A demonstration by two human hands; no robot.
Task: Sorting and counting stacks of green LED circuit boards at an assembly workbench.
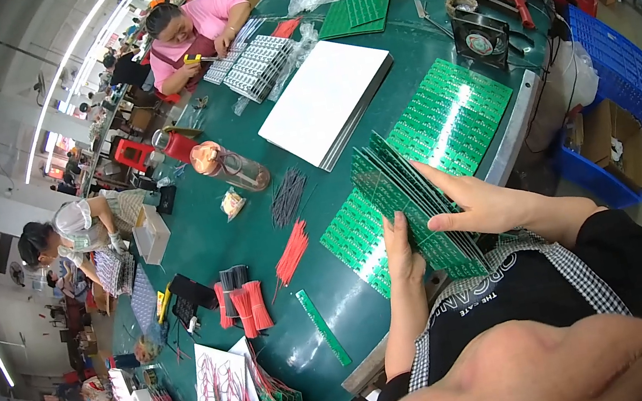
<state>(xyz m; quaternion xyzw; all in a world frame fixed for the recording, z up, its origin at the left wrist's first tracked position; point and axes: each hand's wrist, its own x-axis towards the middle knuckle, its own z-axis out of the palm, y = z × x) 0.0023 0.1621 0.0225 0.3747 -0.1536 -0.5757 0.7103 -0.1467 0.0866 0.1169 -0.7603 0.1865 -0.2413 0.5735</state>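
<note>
Head view: two hands on one fanned stack of green circuit panels at the near edge of the green bench (202,244).

Left hand (403,250) flat and upright against the stack of green circuit panels (414,202), fingers straight, pressing its near end rather than gripping. Right hand (477,205) laid over the stack's top edge, fingers spread and partly open, steadying the tilted panels. Beneath and beside: two more green panel sheets (455,116) lying flat. Farther off: one white slab (326,99), one clear bottle (236,168) on its side, two bundles of red wires (250,308), one loose spray of red wires (291,251), one of black wires (287,197), one green ruler strip (322,326). Three other people seated around the bench.
</note>
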